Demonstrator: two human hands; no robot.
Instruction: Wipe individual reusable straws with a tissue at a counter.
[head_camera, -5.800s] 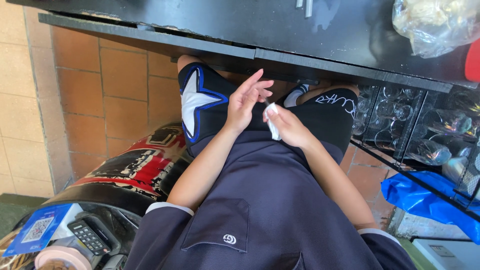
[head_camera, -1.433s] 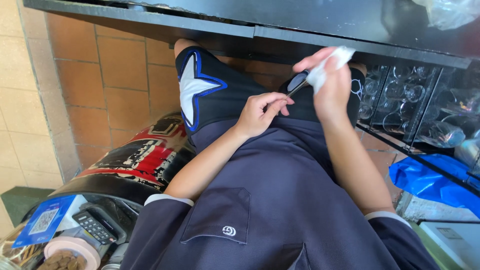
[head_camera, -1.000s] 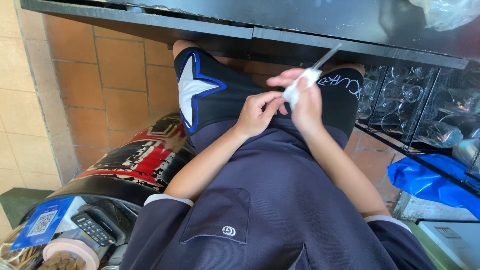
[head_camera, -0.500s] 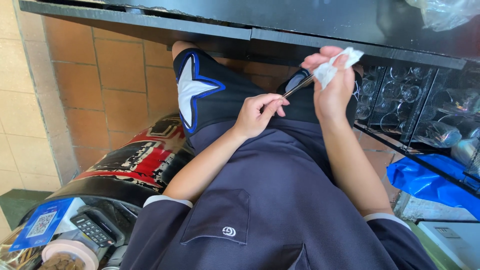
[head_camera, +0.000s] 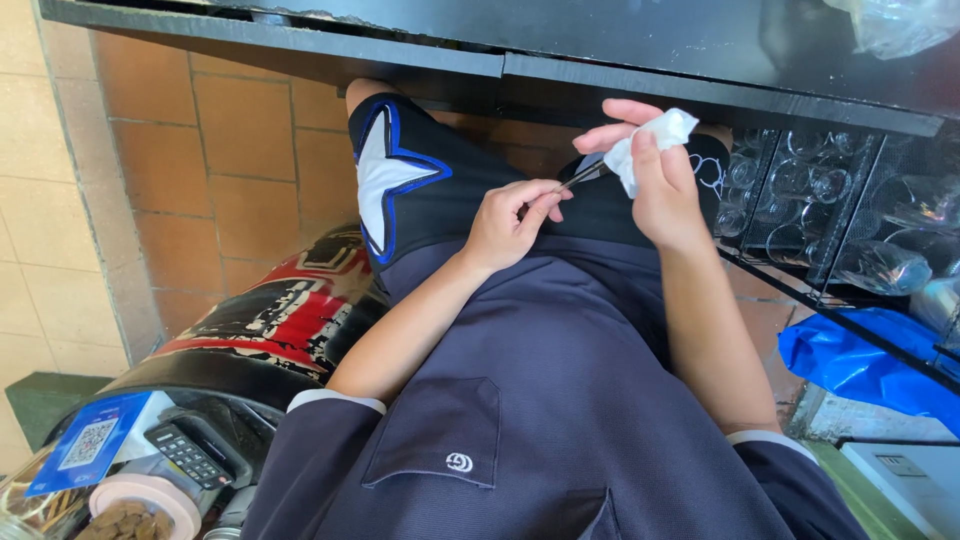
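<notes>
The hands, left (head_camera: 505, 225) and right (head_camera: 660, 185), meet over the lap, just under the table (head_camera: 600, 40) edge. A rack of glasses (head_camera: 850, 215) stands right, a calculator (head_camera: 190, 455) near left, a plastic bag (head_camera: 850, 360) below the rack.

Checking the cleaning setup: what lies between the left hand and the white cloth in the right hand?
Head view: a thin metal tool spans from left hand to white cloth.
</notes>
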